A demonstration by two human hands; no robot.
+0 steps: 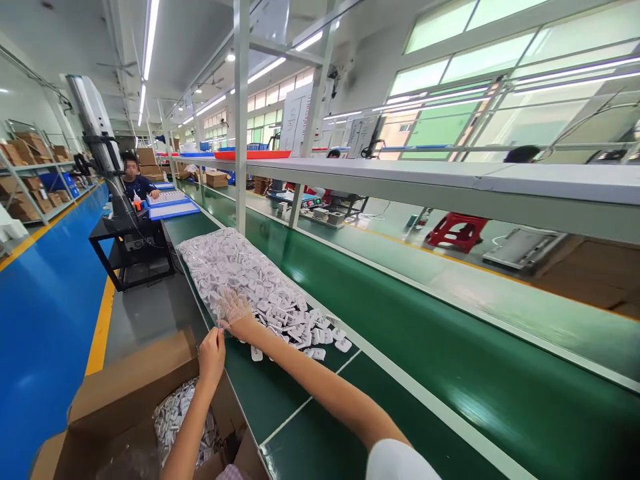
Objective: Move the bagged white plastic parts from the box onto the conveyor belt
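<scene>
A clear plastic bag full of small white plastic parts lies on the green work surface. Several parts have spilled out of its near end. My right hand is at the bag's near edge, its fingers covered by the clear film and gripping it. My left hand is just beside it, pinching the same edge of the film at the table's rim.
An open cardboard box below my left arm holds another bag of white parts. A white post rises behind the bag, under a shelf. A co-worker sits far down the line by blue trays and a machine stand.
</scene>
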